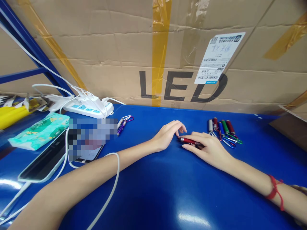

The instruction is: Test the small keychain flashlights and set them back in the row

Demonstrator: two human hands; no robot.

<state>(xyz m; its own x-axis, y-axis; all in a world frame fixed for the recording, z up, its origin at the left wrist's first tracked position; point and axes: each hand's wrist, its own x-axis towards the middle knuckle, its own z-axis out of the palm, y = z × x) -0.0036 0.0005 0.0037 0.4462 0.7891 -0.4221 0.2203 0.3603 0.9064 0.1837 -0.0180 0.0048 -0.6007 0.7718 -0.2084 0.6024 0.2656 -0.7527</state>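
My right hand has its thumb and fingers closed on a small red flashlight, which lies low over the blue table and points left. Just off the flashlight's left end is my left hand, its fingers loosely bent and apart with nothing in them; I cannot tell whether a fingertip touches the flashlight. Beyond my right hand lies a row of several small flashlights in silver, red, blue and green, with carabiner clips. Past my left forearm are a purple flashlight and a silver one, also with clips.
A big cardboard box marked LED stands along the back. At left are a white power strip, a tissue pack, a phone and a blurred-out device. A white cable crosses my left forearm.
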